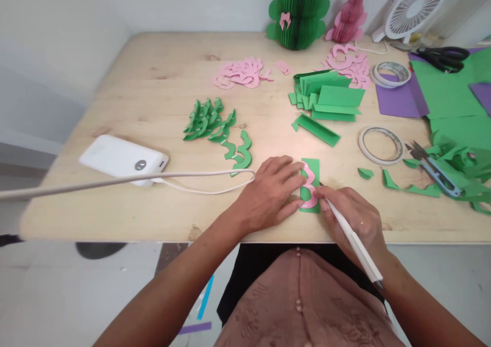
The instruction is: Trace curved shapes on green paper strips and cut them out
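Observation:
My left hand [274,191] lies flat, fingers stretched out, with its fingertips pressing on a pink paper cutout [310,186] shaped like a 3. The cutout rests on a small green paper rectangle [315,170] near the table's front edge. In my right hand [351,211] a white pen [355,239] is gripped, its tip hidden at the right side of the cutout. Just beyond my left hand sit curved green paper cutouts [243,153], with a pile of similar green pieces [207,119] behind them.
A white power bank [123,158] with a cable [115,181] lies left. Folded green strips [330,99], pink cutouts [243,73], tape rolls [381,145], small snips [433,168] and black-handled scissors [443,58] lie beyond and right. Honeycomb paper figures [301,15] and a fan [416,9] stand at the back.

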`<state>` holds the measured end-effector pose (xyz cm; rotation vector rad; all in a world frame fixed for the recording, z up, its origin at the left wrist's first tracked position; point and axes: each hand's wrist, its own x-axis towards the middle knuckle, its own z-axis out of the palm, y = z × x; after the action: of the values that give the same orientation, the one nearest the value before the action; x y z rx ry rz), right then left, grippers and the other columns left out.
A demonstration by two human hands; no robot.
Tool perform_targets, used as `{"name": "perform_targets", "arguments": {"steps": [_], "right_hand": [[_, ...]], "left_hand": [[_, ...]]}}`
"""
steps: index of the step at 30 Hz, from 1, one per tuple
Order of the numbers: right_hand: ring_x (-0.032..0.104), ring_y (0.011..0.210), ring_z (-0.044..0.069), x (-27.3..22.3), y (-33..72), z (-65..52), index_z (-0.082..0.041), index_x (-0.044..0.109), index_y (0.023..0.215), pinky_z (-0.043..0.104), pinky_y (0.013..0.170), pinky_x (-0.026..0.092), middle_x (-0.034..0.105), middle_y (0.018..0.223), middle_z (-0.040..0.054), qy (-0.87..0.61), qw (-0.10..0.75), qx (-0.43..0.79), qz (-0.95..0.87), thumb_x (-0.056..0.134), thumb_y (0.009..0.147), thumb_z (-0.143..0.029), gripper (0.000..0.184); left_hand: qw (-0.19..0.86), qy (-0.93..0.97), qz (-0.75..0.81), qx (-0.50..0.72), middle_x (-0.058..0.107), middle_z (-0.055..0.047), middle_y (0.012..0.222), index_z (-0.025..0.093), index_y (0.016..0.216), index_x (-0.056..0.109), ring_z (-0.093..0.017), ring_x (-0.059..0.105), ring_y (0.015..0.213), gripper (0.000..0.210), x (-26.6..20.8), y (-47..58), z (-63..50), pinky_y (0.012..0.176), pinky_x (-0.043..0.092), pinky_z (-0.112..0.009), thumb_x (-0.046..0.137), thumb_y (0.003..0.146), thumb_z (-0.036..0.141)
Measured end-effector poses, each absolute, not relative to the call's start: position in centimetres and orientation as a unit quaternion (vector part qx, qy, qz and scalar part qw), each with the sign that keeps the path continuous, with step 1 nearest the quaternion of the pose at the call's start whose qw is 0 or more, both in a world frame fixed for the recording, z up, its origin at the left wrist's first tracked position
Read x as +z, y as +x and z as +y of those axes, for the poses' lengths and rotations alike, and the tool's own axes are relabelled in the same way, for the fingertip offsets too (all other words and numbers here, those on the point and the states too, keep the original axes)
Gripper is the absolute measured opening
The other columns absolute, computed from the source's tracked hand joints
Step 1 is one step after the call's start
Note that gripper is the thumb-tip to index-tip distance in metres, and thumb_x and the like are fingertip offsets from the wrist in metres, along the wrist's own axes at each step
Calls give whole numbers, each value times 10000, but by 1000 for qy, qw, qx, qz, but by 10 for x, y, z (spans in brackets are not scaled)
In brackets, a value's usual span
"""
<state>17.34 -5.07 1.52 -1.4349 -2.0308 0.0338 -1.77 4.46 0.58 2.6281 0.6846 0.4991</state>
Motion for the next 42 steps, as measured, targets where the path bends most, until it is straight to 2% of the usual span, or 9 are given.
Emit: {"name": "perform_targets", "arguments": {"steps": [7,21,26,33,35,37,40,42], "right_hand": [[657,723,199,15,173,-52,-186,650,1157,323,684,527,745,855,59,-560,310,15,-768,526,929,-114,269],[666,747,205,16,172,-51,-167,639,1159,333,690,536,750,887,83,-555,328,29,-764,541,912,-73,281],[683,783,201,20,174,-50,-204,642,1142,339,701,555,755,940,69,-569,349,88,-739,536,929,-115,253],[706,883,213,22,182,-44,-233,707,1013,334,756,573,754,968,53,-630,408,196,-631,588,922,-250,151],[703,870,206,22,183,-39,-233,710,996,317,729,570,748,950,47,-636,415,219,-613,594,918,-276,146],[691,772,180,23,183,-34,-221,694,978,282,646,555,736,893,35,-646,420,236,-592,603,908,-288,133],[629,614,138,24,181,-28,-204,653,900,237,521,493,687,765,8,-657,421,247,-575,612,886,-287,93],[601,578,131,25,179,-26,-205,633,827,228,484,458,657,707,0,-663,412,239,-578,608,879,-284,99]], "left_hand": [[182,941,234,163,549,-106,1388,197,1210,599,-299,418,1321,311,7,-17,46,1113,344,-496,508,928,289],[148,951,228,145,540,-104,1382,228,1155,650,-303,421,1317,266,11,-17,45,1107,352,-495,495,942,263],[149,951,229,147,540,-101,1385,232,1139,653,-304,420,1322,254,11,-17,45,1111,352,-498,504,939,277],[156,947,233,155,530,-93,1404,238,1128,657,-306,428,1313,249,10,-18,45,1104,360,-507,508,931,266],[158,947,234,156,532,-96,1401,235,1117,660,-309,429,1312,241,10,-18,45,1101,362,-511,513,928,263],[158,947,233,155,534,-100,1397,233,1115,660,-312,433,1307,240,10,-18,45,1096,367,-515,512,928,264],[161,947,234,151,529,-102,1401,233,1122,658,-317,433,1304,246,11,-18,45,1092,370,-517,510,930,271],[163,947,235,149,525,-99,1404,234,1123,657,-319,428,1307,246,11,-18,45,1092,370,-517,510,928,268]]}}
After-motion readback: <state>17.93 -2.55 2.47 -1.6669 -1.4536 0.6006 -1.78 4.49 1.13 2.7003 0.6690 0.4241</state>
